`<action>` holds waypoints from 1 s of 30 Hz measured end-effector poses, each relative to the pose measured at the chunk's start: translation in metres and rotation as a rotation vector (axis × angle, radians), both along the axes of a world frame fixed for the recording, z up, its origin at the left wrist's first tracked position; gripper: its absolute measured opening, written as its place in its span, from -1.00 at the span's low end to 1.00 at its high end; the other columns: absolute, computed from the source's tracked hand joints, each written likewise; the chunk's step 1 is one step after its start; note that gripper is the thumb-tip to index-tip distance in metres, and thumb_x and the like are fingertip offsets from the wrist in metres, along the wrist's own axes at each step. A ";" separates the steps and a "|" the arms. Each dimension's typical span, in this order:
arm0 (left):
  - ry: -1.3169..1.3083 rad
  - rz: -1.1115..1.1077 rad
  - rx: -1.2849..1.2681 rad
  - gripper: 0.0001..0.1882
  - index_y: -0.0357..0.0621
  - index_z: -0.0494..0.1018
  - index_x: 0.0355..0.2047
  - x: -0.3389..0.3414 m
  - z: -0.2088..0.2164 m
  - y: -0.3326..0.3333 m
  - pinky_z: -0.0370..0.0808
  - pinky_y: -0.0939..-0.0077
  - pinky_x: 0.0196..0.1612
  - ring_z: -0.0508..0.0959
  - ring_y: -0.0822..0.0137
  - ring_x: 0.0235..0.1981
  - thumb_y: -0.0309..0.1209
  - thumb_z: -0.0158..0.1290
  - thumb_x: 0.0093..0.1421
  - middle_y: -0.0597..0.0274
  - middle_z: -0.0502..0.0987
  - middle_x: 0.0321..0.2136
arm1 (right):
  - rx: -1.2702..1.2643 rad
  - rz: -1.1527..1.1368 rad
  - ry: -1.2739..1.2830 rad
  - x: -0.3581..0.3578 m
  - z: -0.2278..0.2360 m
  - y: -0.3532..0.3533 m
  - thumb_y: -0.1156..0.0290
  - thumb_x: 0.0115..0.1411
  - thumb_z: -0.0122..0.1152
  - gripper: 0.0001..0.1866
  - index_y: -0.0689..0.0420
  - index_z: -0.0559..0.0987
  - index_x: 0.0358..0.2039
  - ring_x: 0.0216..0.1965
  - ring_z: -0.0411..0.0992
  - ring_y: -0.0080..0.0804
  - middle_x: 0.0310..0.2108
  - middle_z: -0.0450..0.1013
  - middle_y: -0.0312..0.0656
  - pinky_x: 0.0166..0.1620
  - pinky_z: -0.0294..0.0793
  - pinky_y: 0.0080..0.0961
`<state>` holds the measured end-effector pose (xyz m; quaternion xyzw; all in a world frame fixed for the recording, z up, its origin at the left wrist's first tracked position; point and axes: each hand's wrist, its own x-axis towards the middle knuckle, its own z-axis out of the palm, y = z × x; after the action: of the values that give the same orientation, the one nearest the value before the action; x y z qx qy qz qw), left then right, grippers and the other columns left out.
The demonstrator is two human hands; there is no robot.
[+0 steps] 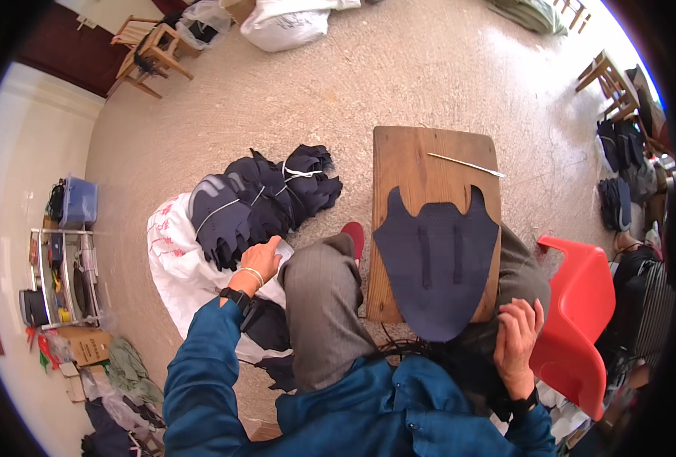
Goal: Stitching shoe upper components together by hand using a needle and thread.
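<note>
The navy fabric piece lies flat on the wooden bench, its two horn-like points toward the far side and its rounded end reaching past the near edge, over the person's lap. Two darker strips run lengthwise on it. Beyond it, a thin pale stick lies slantwise on the bench.

The person's left hand is beside the left knee, at the near side of the tied bundles of dark cut fabric, with the fingers drawn together. Something pale shows by its fingertips, but whether it is grasped one cannot tell. The bundles, bound with light cord, lie partly on a white sack.

The right hand is at the right leg, just beside the bench, its fingers loosely bent and free of any object. A red plastic seat stands to the right
</note>
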<state>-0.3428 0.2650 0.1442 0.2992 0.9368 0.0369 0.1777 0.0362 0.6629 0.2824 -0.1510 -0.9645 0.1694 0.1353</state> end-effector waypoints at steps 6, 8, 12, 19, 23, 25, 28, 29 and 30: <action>0.023 -0.111 -0.195 -0.60 -0.02 0.37 0.05 -0.076 -0.061 0.070 0.57 -0.06 -0.24 0.64 -0.17 -0.32 -0.33 0.12 0.20 -0.10 0.63 -0.42 | -0.028 -0.059 -0.139 -0.004 0.001 0.017 0.63 0.06 0.11 -0.84 0.19 0.51 -0.31 0.01 0.44 -0.08 -0.21 0.53 -0.17 0.36 0.03 0.01; 0.045 -0.165 -0.308 -0.61 -0.06 0.37 0.03 -0.100 -0.085 0.095 0.59 -0.02 -0.28 0.66 -0.12 -0.33 -0.34 0.11 0.20 -0.07 0.64 -0.41 | -0.030 -0.078 -0.186 -0.002 0.001 0.021 0.61 0.05 0.11 -0.84 0.18 0.51 -0.31 0.01 0.44 -0.08 -0.21 0.54 -0.17 0.36 0.02 0.02; 0.064 -0.146 -0.526 -0.49 -0.20 0.36 0.12 -0.143 -0.124 0.122 0.62 0.11 -0.26 0.70 0.02 -0.29 -0.28 0.14 0.20 -0.01 0.68 -0.34 | -0.023 -0.085 -0.267 0.001 0.001 0.023 0.55 -0.01 0.11 -0.82 0.17 0.53 -0.33 0.01 0.44 -0.08 -0.20 0.54 -0.16 0.35 0.00 0.07; -0.048 -0.075 -0.788 -0.58 -0.07 0.57 -0.06 -0.185 -0.143 0.111 0.61 0.16 -0.10 0.67 0.03 -0.11 -0.04 0.16 0.23 0.05 0.67 -0.17 | 0.104 -0.081 -0.391 0.004 -0.003 0.027 0.49 0.08 -0.01 -0.81 0.16 0.50 -0.28 0.05 0.41 -0.04 -0.17 0.54 -0.12 0.39 -0.03 0.12; -0.043 -0.109 -0.729 -0.56 -0.09 0.55 -0.08 -0.176 -0.124 0.104 0.60 0.12 -0.10 0.67 0.00 -0.14 -0.02 0.16 0.22 0.01 0.67 -0.21 | 0.168 -0.034 -0.414 0.005 -0.003 0.032 0.47 0.06 -0.01 -0.79 0.15 0.51 -0.27 0.05 0.41 -0.04 -0.16 0.54 -0.12 0.38 -0.01 0.12; -0.057 -0.105 -0.732 -0.55 -0.10 0.55 -0.08 -0.175 -0.113 0.097 0.59 0.09 -0.11 0.67 -0.01 -0.16 -0.03 0.17 0.21 0.00 0.67 -0.23 | 0.130 -0.033 -0.400 -0.014 0.003 0.038 0.35 0.24 -0.01 -0.78 0.09 0.56 -0.17 0.04 0.45 -0.16 -0.13 0.59 -0.18 0.36 0.00 -0.03; -0.039 -0.104 -0.723 -0.55 -0.10 0.55 -0.06 -0.174 -0.107 0.097 0.59 0.10 -0.11 0.67 -0.02 -0.16 -0.04 0.19 0.20 -0.02 0.67 -0.26 | 0.099 -0.030 -0.383 -0.019 0.003 0.041 0.25 0.41 -0.01 -0.75 0.03 0.61 -0.12 0.02 0.50 -0.29 -0.11 0.63 -0.26 0.33 0.01 -0.20; -0.025 -0.099 -0.728 -0.55 -0.09 0.55 -0.06 -0.175 -0.105 0.097 0.60 0.11 -0.12 0.67 -0.03 -0.17 -0.04 0.20 0.20 -0.03 0.67 -0.29 | 0.106 -0.029 -0.377 -0.018 0.003 0.041 0.27 0.40 -0.01 -0.76 0.03 0.63 -0.17 0.01 0.50 -0.30 -0.11 0.63 -0.27 0.33 0.01 -0.21; -0.026 -0.103 -0.735 -0.55 -0.09 0.55 -0.06 -0.175 -0.104 0.097 0.60 0.11 -0.12 0.67 -0.03 -0.17 -0.04 0.20 0.20 -0.03 0.67 -0.29 | 0.098 -0.031 -0.379 -0.018 0.002 0.041 0.27 0.40 -0.01 -0.76 0.03 0.63 -0.17 0.01 0.50 -0.30 -0.11 0.63 -0.27 0.33 0.01 -0.21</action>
<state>-0.5174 0.3621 0.0398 0.2617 0.8687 -0.3075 0.2868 0.0182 0.7039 0.2847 -0.1881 -0.9774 0.0886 -0.0390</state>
